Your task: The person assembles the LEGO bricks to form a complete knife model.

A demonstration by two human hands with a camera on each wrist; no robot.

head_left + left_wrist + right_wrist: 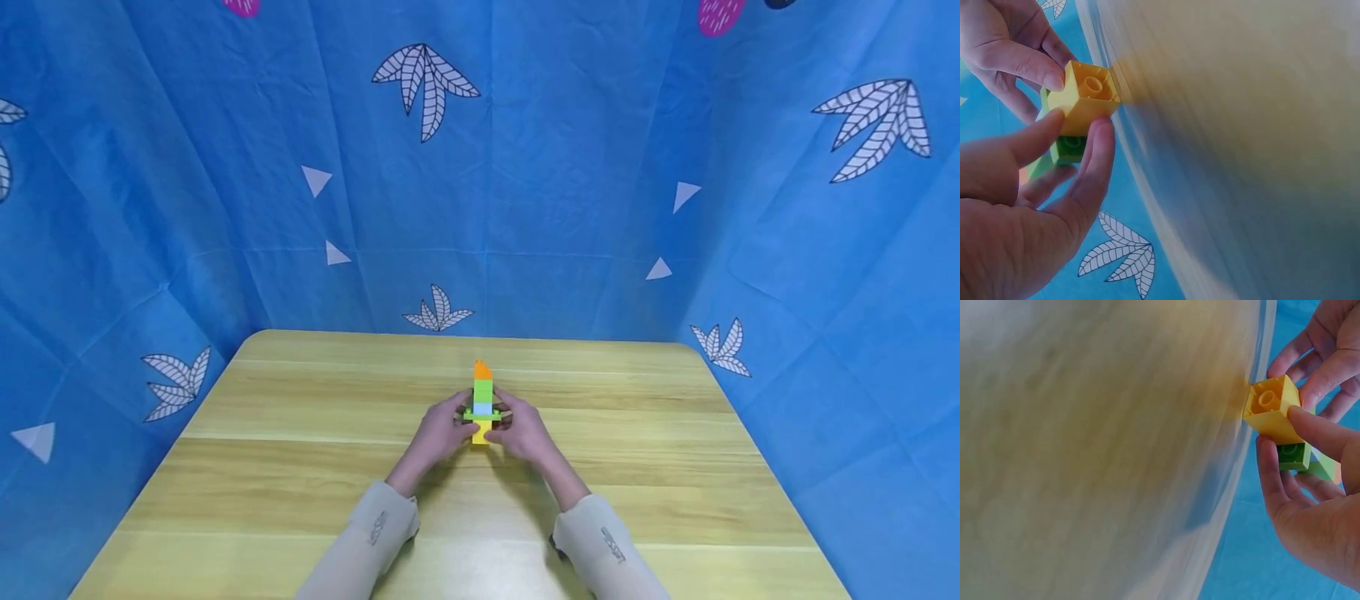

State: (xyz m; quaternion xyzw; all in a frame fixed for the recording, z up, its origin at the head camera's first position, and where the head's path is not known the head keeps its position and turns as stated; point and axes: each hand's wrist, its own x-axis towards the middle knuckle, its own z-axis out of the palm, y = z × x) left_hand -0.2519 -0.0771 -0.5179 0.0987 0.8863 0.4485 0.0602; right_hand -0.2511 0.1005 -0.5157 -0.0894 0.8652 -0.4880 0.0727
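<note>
A tower of toy building blocks is held upright between both hands, above the middle of the table. From the top come an orange sloped block (482,371), a green block (483,391), a light blue block (482,409), a wider green block (498,416) and a yellow block (482,432). My left hand (441,429) grips the tower from the left, thumb on the yellow block. On the opposite side my right hand (525,429) does likewise. In both wrist views the yellow block's hollow underside (1093,85) shows, off the tabletop. Fingers partly hide the upper blocks there.
The wood-grain table (300,467) extends around the hands on every side. Behind it and along both sides hangs a blue cloth (562,167) with leaf and triangle prints. Shadows of the hands and tower fall on the tabletop.
</note>
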